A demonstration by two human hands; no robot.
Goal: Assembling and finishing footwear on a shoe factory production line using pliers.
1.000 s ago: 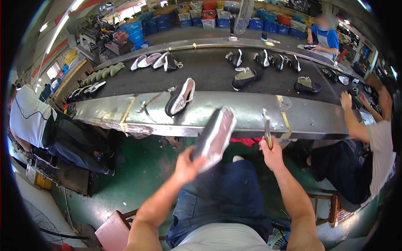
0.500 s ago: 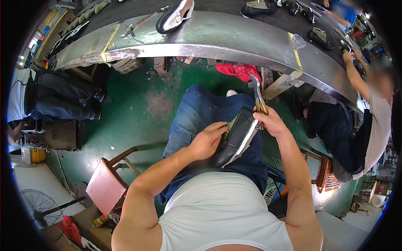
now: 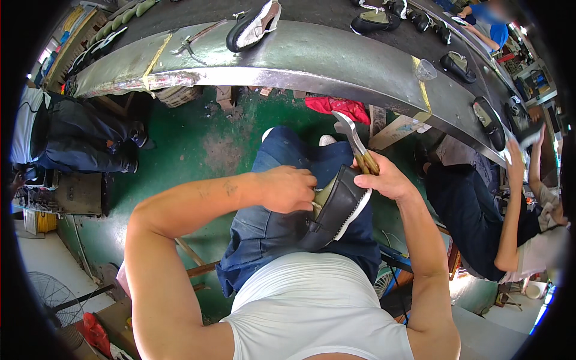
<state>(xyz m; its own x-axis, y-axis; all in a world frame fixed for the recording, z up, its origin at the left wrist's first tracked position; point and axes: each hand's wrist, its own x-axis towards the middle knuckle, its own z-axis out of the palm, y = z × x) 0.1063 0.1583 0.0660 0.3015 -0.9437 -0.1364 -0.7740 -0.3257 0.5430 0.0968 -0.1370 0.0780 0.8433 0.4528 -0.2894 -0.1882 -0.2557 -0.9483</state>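
A black shoe with a white stitched edge rests tilted over my lap, an olive-green form showing in its opening. My right hand grips the shoe's upper end with the thumb and also holds steel pincers with brass-coloured handles, jaws pointing up and away. My left hand is closed beside the opening. A pale cord runs from the shoe to its curled fingers, which partly hide it.
Ahead runs a metal-edged workbench carrying a hammer, a grey-and-black shoe, more black shoes and a plastic cup. Red cloth lies beneath. A co-worker sits at right; another person stands left.
My left hand has lifted outward from inside the shoe and closed by the opening, elbow swung left. The shoe has turned more upright, and the pincers have tipped left.
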